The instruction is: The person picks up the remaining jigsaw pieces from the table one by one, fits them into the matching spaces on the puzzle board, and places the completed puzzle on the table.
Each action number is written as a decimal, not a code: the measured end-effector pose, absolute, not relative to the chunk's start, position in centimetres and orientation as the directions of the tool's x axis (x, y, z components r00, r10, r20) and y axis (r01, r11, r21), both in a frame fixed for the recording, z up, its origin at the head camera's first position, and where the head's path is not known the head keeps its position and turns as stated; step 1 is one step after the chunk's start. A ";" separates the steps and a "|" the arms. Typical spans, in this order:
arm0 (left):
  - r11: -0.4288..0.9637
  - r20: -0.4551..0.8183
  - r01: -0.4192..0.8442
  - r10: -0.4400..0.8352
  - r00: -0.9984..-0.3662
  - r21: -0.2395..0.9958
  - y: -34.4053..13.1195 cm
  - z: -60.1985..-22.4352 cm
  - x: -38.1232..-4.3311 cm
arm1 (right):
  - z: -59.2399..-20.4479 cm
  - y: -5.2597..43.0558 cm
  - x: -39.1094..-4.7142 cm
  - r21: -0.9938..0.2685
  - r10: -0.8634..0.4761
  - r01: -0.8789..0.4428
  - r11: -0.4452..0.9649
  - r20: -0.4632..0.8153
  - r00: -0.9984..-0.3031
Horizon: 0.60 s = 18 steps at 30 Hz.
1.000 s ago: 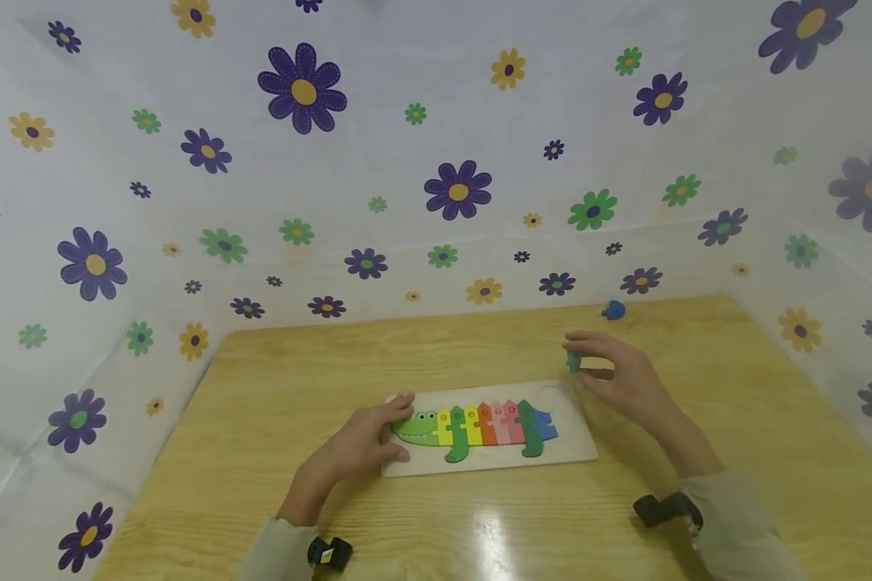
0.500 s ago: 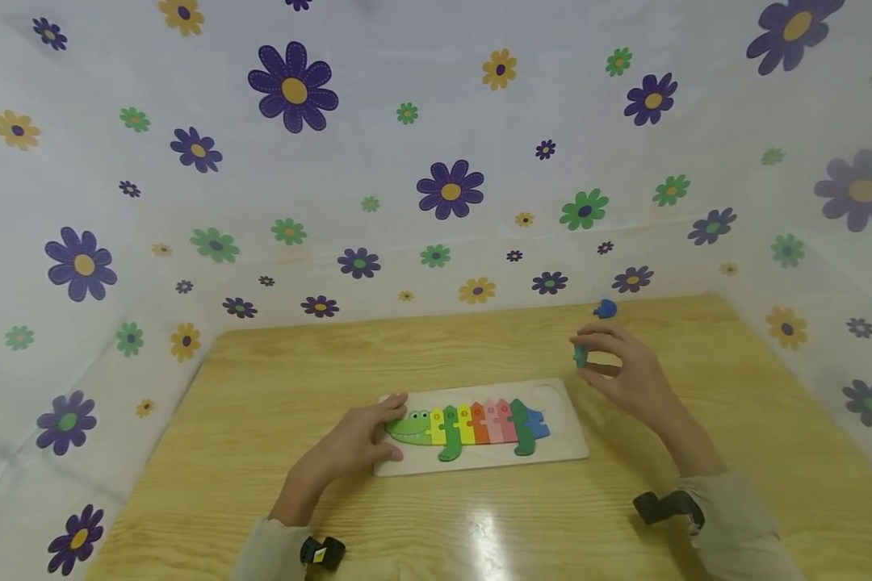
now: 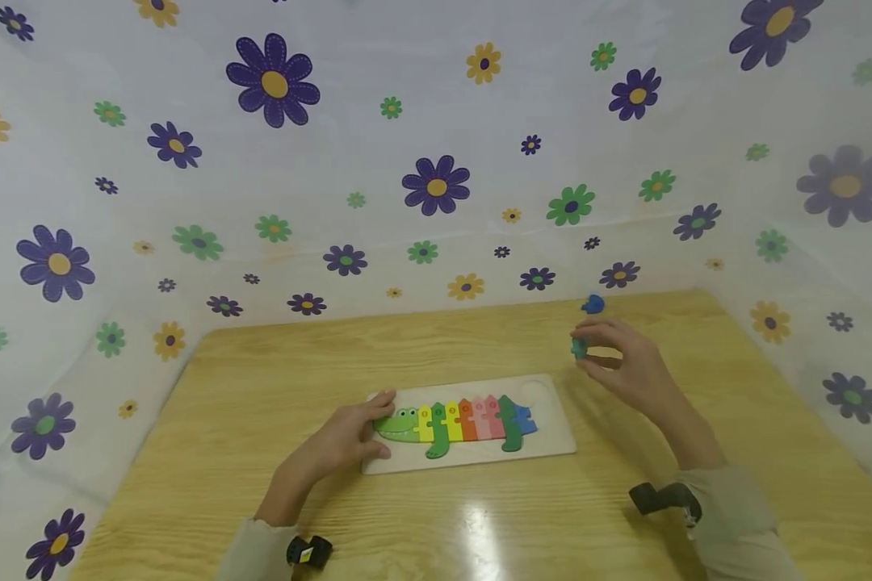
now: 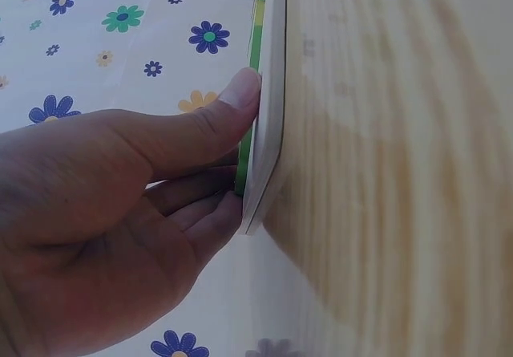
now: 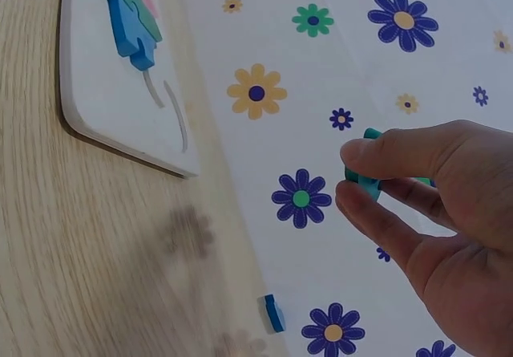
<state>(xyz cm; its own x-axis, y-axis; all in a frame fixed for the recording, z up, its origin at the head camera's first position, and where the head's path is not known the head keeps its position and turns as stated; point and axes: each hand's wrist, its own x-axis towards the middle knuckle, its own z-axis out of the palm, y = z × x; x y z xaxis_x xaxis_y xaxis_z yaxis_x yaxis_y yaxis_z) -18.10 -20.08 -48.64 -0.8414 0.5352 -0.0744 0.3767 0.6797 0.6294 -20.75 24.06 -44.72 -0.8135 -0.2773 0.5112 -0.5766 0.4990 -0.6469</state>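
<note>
A wooden crocodile puzzle board [image 3: 552, 432] lies flat on the table, with a green head piece [image 3: 398, 428], several coloured body pieces and a blue piece [image 3: 525, 420] at the tail side set in it. My left hand [image 3: 340, 440] rests on the board's left end, thumb and fingers touching its surface; the left wrist view shows the thumb [image 4: 240, 92] against it. Above the table, beyond the board's right end, my right hand [image 3: 628, 365] pinches a small teal puzzle piece [image 3: 578, 348] between thumb and fingers. Fingertips partly cover that piece in the right wrist view.
A loose blue puzzle piece [image 3: 593, 304] lies at the table's back edge, behind my right hand. White flower-patterned cloth [image 3: 436, 242] rises behind the wooden table [image 3: 298, 355] and along its sides. Dark wrist cameras [image 3: 664, 500] sit at both sleeves.
The head view has shifted, so the scene slides leftward. My right hand has moved slightly away from the board with the teal piece still pinched. My left hand stays on the board.
</note>
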 end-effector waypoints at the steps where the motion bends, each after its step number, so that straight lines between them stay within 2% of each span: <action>1: 0.679 -0.077 0.372 0.533 -0.842 0.632 -20.1 -48.6 -18.1 | -44.6 24.2 -20.7 -0.644 -0.275 -0.577 0.503 0.514 -0.813; 10: 0.642 -0.065 0.375 0.553 -0.831 0.669 -19.9 -49.3 -18.0 | -44.2 25.1 -20.1 -0.664 -0.259 -0.575 0.478 0.518 -0.815; 18: 0.665 -0.042 0.396 0.540 -0.840 0.633 -20.1 -49.0 -18.0 | -44.2 25.3 -20.3 -0.657 -0.254 -0.569 0.495 0.516 -0.818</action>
